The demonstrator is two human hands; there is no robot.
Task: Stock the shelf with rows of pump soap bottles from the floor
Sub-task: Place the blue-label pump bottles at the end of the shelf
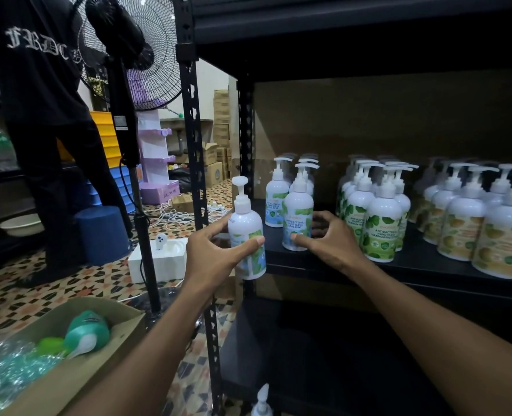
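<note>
My left hand (215, 250) grips a white pump soap bottle (247, 235) with a blue-green label, held upright just left of the black shelf's front edge (308, 264). My right hand (329, 238) rests on the shelf board with its fingers spread around the front cool-mint bottle (297, 217), thumb touching its label. Behind that bottle stand more cool-mint bottles (277, 199). Further right are rows of green-leaf bottles (380, 223) and orange-label bottles (500, 238). One more pump bottle (262, 403) shows at the bottom edge, on the floor.
A cardboard box (78, 373) at lower left holds green refill pouches and plastic wrap. A standing fan (135, 94) and a person in black (48, 115) are at left. The shelf's black upright (194, 163) stands beside the held bottle. Cables and a white box lie on the tiled floor.
</note>
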